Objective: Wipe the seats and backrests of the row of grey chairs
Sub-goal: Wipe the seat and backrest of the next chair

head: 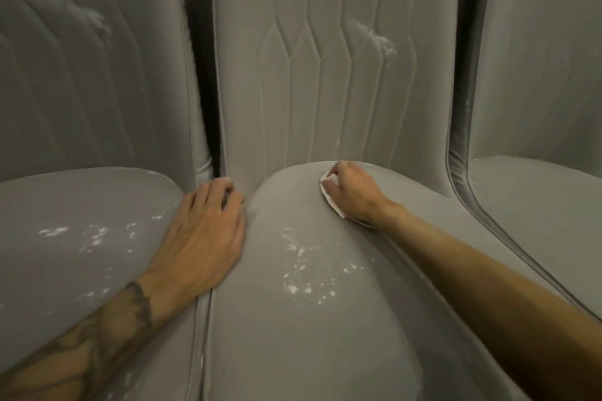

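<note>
While the left hand lies flat between two seats, a white cloth is gripped by the right hand on the middle seat; the white specks nearer the front probably call for wiping next.

Three grey padded chairs side by side: left chair, middle chair stitched in long vertical channels, right chair at the edge. A dark gap splits left from middle. Light's dim, warmish.
</note>
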The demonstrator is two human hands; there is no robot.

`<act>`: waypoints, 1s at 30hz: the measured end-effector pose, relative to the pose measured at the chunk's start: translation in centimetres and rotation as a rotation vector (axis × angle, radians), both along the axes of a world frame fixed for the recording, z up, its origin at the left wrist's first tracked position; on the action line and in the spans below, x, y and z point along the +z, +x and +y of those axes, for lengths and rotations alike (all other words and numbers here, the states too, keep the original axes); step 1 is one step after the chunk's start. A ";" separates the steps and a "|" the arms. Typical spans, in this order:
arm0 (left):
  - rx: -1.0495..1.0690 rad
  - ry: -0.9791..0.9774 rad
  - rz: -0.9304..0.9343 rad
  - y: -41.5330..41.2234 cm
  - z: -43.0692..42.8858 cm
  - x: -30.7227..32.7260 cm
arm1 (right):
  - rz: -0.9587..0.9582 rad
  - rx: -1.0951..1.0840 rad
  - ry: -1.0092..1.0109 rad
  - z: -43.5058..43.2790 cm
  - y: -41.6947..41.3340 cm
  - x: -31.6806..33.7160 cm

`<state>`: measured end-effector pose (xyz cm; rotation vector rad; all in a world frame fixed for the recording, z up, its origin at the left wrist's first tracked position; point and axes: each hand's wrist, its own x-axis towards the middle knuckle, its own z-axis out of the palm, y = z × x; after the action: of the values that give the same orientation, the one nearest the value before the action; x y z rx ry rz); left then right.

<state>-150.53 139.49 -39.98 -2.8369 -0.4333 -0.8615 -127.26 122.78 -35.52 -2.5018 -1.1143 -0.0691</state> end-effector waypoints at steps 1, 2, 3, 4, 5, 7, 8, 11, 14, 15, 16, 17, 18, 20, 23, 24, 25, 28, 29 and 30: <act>0.006 -0.007 0.004 0.0 0.0 0.0 | -0.007 -0.001 0.018 0.9 -0.7 0.0; 0.007 -0.017 0.006 -0.1 -0.1 0.0 | -0.001 0.048 0.044 1.9 -2.3 0.0; 0.007 -0.029 0.008 -0.1 -0.1 0.0 | 0.032 0.129 0.074 2.8 -4.1 -0.3; 0.010 -0.039 0.008 -0.2 -0.2 0.1 | 0.072 0.241 0.088 3.2 -6.1 -0.6; 0.013 -0.043 0.008 -0.2 -0.2 0.2 | 0.091 0.365 0.088 3.0 -7.7 -0.8; 0.007 -0.046 0.013 -0.3 -0.1 0.2 | 0.101 0.511 0.065 1.6 -8.0 -0.6; 0.007 -0.049 0.012 -0.3 -0.1 0.1 | 0.094 0.521 0.046 1.1 -6.9 -0.4; 0.003 -0.059 0.002 -0.3 0.0 0.1 | 0.047 0.253 0.001 0.9 -2.7 0.0; 0.003 -0.069 0.001 -0.2 0.0 0.2 | 0.019 0.091 0.037 3.7 -3.7 0.0; 0.003 -0.076 0.006 -0.2 0.0 0.2 | 0.030 0.150 0.065 4.6 -5.4 -0.1; 0.007 -0.076 0.013 -0.3 0.0 0.3 | 0.059 0.249 0.096 5.2 -7.3 -0.5; 0.014 -0.075 0.021 -0.4 0.0 0.3 | 0.080 0.371 0.104 5.0 -9.1 -0.8; 0.018 -0.075 0.030 -0.4 -0.1 0.4 | 0.086 0.480 0.093 4.4 -10.2 -1.2; 0.013 -0.087 0.038 -0.6 -0.2 0.4 | 0.099 0.566 0.059 3.0 -9.5 -1.0; -0.001 -0.118 0.021 -0.7 -0.1 0.4 | 0.070 0.385 0.024 2.8 -5.3 -0.6; -0.004 -0.126 0.014 -0.6 -0.1 0.4 | 0.061 0.292 0.014 3.2 -4.3 -0.6; -0.006 -0.137 0.006 -0.6 -0.1 0.5 | 0.041 0.225 0.009 3.9 -4.2 -0.6; -0.016 -0.169 -0.010 -0.5 0.0 0.7 | 0.017 0.302 0.062 5.6 -7.8 -1.3; -0.022 -0.175 -0.006 -0.6 0.1 0.8 | 0.023 0.396 0.079 5.4 -9.4 -1.6; -0.030 -0.181 0.005 -0.6 0.3 0.9 | 0.029 0.486 0.086 4.8 -10.5 -1.7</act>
<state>-151.16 139.79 -39.04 -3.0162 -0.4926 -0.8614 -137.76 127.58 -37.25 -2.0863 -1.6337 0.0545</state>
